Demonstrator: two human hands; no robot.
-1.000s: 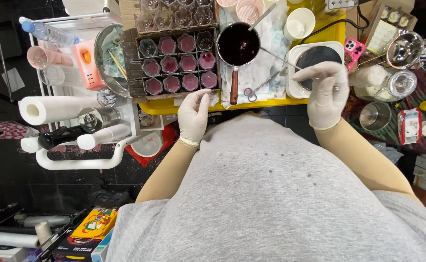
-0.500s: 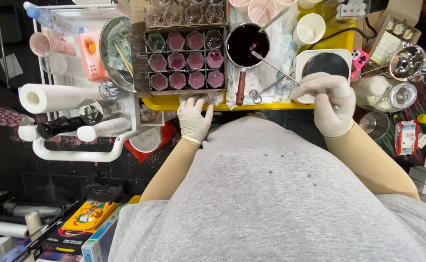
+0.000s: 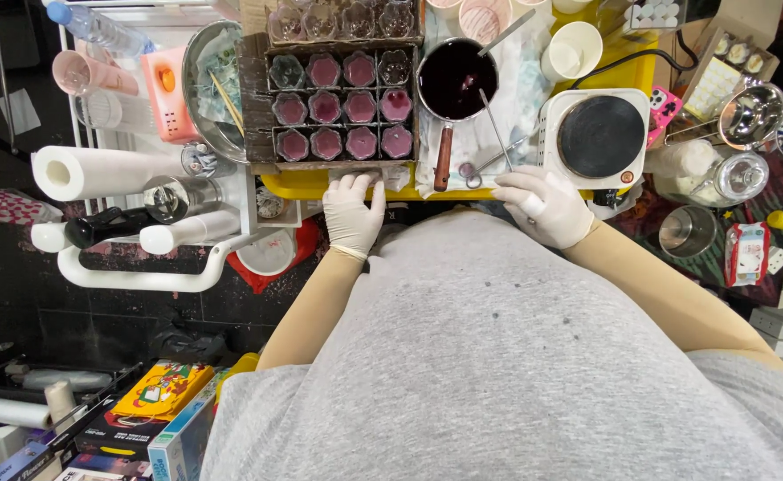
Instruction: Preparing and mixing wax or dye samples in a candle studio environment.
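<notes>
Your gloved left hand (image 3: pixel 353 212) rested flat and empty on the yellow desk (image 3: pixel 320 184) edge just below the tray of pink-filled cups (image 3: pixel 342 107), while your right hand (image 3: pixel 543 204), loosely curled, touched the scissors (image 3: pixel 489 164) beside the saucepan (image 3: pixel 455 80), right of that tray.

White paper-towel roll (image 3: pixel 97 171), clear water bottle (image 3: pixel 97 31), pink phone (image 3: pixel 661 109), steel cup (image 3: pixel 687 232), colourful boxes (image 3: pixel 155 414) below.
</notes>
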